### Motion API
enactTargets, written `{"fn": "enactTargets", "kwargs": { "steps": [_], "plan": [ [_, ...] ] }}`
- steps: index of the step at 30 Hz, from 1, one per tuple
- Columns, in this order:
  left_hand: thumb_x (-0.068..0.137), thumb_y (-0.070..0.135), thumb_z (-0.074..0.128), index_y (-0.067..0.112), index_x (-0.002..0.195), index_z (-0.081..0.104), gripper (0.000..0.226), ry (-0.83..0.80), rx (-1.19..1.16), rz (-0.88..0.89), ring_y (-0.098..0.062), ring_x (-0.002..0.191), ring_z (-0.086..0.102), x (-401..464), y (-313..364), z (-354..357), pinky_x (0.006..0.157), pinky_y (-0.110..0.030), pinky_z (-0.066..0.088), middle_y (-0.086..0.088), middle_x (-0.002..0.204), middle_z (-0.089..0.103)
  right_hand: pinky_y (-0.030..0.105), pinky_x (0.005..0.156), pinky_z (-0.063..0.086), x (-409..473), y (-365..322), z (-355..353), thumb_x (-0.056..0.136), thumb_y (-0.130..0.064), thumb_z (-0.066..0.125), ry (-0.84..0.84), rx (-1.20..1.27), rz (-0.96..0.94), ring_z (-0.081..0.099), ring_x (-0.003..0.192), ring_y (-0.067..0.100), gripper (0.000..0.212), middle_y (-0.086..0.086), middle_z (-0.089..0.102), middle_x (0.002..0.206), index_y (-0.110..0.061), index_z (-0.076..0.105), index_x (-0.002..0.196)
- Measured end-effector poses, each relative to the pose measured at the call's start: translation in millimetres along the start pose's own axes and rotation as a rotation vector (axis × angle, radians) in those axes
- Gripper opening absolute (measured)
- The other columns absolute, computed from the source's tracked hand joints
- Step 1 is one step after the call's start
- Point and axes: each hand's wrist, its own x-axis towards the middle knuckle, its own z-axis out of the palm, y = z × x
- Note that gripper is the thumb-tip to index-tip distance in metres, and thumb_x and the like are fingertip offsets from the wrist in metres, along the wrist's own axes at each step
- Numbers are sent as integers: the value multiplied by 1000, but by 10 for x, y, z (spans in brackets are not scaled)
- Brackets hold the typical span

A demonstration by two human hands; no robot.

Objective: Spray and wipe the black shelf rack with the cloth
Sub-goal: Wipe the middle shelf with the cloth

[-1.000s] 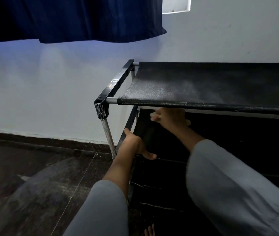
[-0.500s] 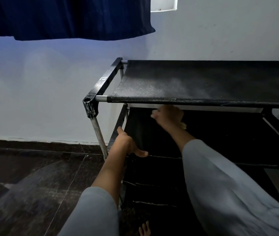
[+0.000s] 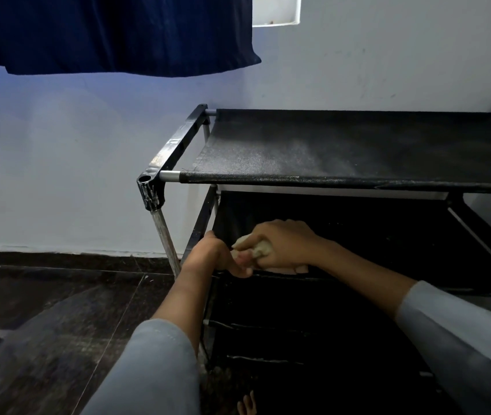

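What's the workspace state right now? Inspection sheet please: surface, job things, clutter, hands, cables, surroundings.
Surface: top shelf of the black shelf rack is dusty, with pale speckles across the fabric; nothing lies on it.
Job's things: cloth is bunched on the front edge of the second shelf; no spray bottle seen.
Clutter: nothing seen.
Hands: right hand grips the cloth; left hand holds the second shelf's front left corner, its fingers curled over the edge.
Cables: nothing seen.
Surroundings: white wall behind the rack, dark tiled floor, dark blue fabric hanging top left, a bare foot at the bottom edge.
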Motion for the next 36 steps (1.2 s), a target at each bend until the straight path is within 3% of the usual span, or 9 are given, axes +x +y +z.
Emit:
{"fn": "enactTargets", "kwargs": {
  "steps": [5,9,11,14,18,21,25,31,36],
  "plan": [
    [68,43,80,1,144,21,105,-1,121,-19,-28,133,40,20,2,-15,102,-33,36,-10,145,41,32,84,41,635,341,113,88,-47,57,292,-28,159,59,113,22,31,-8,61,122,-43,61,118],
    [70,39,81,5,146,16,106,0,77,-14,-29,136,35,22,-1,-12,105,-36,34,-10,149,35,34,87,43,944,432,191,88,-27,62,489,37,330,59,113,26,23,-4,66,116,-36,64,109],
    [69,34,82,6,146,14,106,0,26,8,-29,136,35,22,-21,2,106,-35,32,-10,149,34,37,92,43,847,371,217,89,-28,62,443,14,288,53,119,28,33,-2,60,126,-41,62,119],
    [70,26,82,6,147,12,106,23,-54,46,-26,137,34,-2,-51,33,106,-30,31,-10,149,34,34,95,44,489,278,94,83,-48,62,168,5,117,55,120,21,37,-8,57,131,-51,59,120],
    [71,22,82,5,143,21,96,48,-115,65,-21,134,38,-46,-44,64,103,-23,30,-8,145,39,34,94,45,-75,66,-92,84,-46,63,-106,-37,-35,55,116,11,41,-18,57,128,-55,54,123],
    [72,25,80,2,143,20,95,28,-88,40,-21,134,38,-44,-15,44,103,-23,31,-9,144,39,34,93,44,-182,18,-98,85,-55,58,-61,-19,-12,54,117,13,38,-17,56,128,-57,54,122],
    [75,35,77,1,145,16,99,35,37,6,-26,135,36,-39,19,31,101,-30,34,-11,147,37,34,88,43,155,41,86,86,-50,57,111,-88,30,58,113,18,34,-14,58,126,-53,58,119],
    [72,28,81,6,144,20,96,48,2,25,-27,136,36,-16,13,28,105,-33,33,-8,147,36,35,87,41,899,109,138,87,-51,61,348,74,282,57,114,27,34,2,61,122,-36,66,116],
    [64,6,84,6,142,25,98,156,-230,175,-22,135,35,33,-90,157,102,-24,32,-7,145,37,30,81,40,564,-14,50,89,-48,57,134,-113,75,57,112,26,34,1,57,121,-40,61,122]
  ]
}}
